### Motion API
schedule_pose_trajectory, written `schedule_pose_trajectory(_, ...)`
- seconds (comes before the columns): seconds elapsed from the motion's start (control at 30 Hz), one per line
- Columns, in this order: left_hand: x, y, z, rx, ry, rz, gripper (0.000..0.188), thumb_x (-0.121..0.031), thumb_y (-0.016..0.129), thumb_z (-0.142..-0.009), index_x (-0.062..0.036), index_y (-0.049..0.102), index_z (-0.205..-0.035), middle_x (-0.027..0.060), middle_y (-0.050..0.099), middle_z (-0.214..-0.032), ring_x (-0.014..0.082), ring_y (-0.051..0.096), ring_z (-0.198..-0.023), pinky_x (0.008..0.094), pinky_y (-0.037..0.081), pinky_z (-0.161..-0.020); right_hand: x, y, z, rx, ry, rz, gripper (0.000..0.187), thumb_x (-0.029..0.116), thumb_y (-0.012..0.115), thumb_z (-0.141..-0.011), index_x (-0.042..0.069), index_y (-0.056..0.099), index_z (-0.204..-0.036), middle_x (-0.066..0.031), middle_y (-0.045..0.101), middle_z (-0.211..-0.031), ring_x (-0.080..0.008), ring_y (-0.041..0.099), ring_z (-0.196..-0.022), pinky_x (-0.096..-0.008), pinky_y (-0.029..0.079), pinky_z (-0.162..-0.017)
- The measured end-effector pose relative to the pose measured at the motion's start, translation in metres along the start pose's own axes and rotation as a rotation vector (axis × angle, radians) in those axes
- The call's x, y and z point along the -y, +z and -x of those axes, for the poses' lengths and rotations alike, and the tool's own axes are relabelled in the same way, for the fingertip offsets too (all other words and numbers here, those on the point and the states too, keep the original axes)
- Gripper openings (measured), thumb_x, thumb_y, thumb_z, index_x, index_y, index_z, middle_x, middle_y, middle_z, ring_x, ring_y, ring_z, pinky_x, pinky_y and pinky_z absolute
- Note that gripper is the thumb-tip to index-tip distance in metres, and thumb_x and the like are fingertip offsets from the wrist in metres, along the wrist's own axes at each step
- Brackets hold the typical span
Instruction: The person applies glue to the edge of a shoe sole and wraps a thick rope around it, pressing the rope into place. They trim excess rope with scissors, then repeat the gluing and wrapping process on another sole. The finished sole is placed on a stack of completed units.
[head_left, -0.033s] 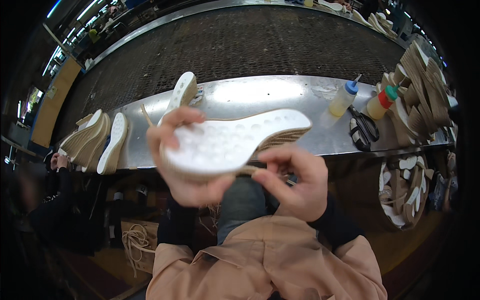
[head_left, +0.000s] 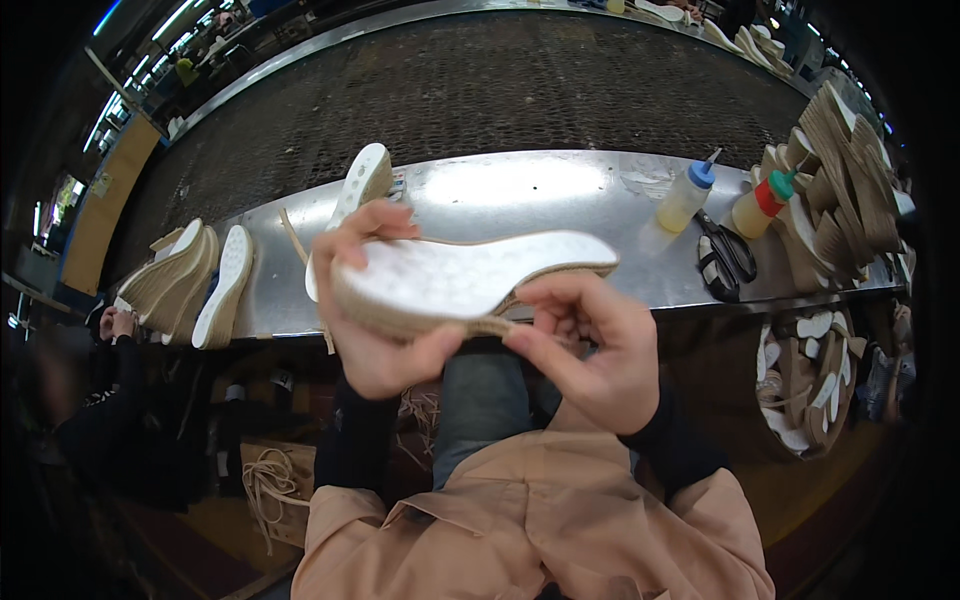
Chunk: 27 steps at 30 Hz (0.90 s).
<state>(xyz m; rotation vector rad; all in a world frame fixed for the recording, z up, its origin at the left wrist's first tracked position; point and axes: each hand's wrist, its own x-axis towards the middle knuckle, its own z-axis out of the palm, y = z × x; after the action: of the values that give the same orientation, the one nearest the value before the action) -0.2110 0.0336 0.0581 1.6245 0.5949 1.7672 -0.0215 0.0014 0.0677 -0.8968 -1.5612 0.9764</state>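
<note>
A wedge shoe sole (head_left: 470, 275), white and dimpled on its upward face with tan braided rope round its side, is held over the near edge of the metal bench. My left hand (head_left: 375, 320) wraps round its broad left end, thumb on the near side and fingers over the far edge. With thumb and fingertips my right hand (head_left: 595, 345) pinches a tan braided strip (head_left: 490, 325) at the sole's near edge. My right fingertips partly hide where the strip ends. Behind my left hand stands another white-faced sole (head_left: 365, 180).
More wedge soles (head_left: 232, 280) lie at the left, near another person's hand (head_left: 118, 322). To the right are a blue-capped glue bottle (head_left: 683, 205), a red-and-green-topped bottle (head_left: 757, 208), black-handled scissors (head_left: 735, 255) and a sole pile (head_left: 845, 180). Beyond runs a dark mesh conveyor (head_left: 480, 90).
The sole has tilted a little, its right end lower and its braided near side showing more. My left hand has shifted slightly right; both hands keep their hold.
</note>
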Motion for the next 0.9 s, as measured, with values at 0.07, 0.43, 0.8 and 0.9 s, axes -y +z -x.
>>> schedule_pose_trajectory(0.07, 0.017, -0.003, 0.003, -0.11, -0.296, 0.068, 0.07, -0.011, 0.078, -0.057, -0.0105, 0.038, -0.114, 0.0135, 0.046, -0.123, 0.0177, 0.047, -0.105, 0.0351, 0.045, -0.092, -0.005, -0.008, -0.015, 0.106, 0.051, 0.093, 0.014, 0.004, 0.069, -0.079, -0.002, 0.065, -0.091, -0.0009, 0.059, -0.069, -0.0034, 0.049, -0.059, -0.0187, 0.04, -0.053)
schedule_pose_trajectory(0.43, 0.087, -0.003, 0.02, -0.37, -0.467, 0.366, 0.073, 0.002, 0.065, -0.077, -0.0155, 0.028, -0.137, 0.0155, 0.033, -0.132, 0.0208, 0.04, -0.115, 0.0337, 0.041, -0.095, -0.065, -0.001, -0.065, 0.261, 0.222, 0.098, 0.013, 0.01, 0.068, -0.082, -0.002, 0.067, -0.087, 0.0009, 0.061, -0.069, -0.0015, 0.051, -0.061, -0.0176, 0.042, -0.055)
schedule_pose_trajectory(0.8, 0.099, -0.006, 0.027, -0.224, -0.369, 0.081, 0.085, -0.006, 0.069, -0.068, -0.0117, 0.02, -0.137, 0.0162, 0.026, -0.131, 0.0235, 0.035, -0.119, 0.037, 0.034, -0.101, -0.067, 0.01, -0.064, 0.229, 0.211, 0.145, 0.01, 0.006, 0.066, -0.083, -0.004, 0.064, -0.083, -0.0013, 0.063, -0.073, -0.0029, 0.054, -0.066, -0.0179, 0.045, -0.058)
schedule_pose_trajectory(0.9, 0.102, -0.006, 0.028, -0.223, -0.384, 0.035, 0.088, -0.004, 0.068, -0.066, -0.0104, 0.017, -0.137, 0.0167, 0.025, -0.131, 0.0248, 0.033, -0.12, 0.0381, 0.035, -0.101, -0.067, 0.018, -0.061, 0.167, 0.229, 0.19, 0.013, 0.007, 0.067, -0.082, -0.004, 0.061, -0.078, -0.0015, 0.061, -0.072, -0.0024, 0.052, -0.064, -0.0177, 0.043, -0.055)
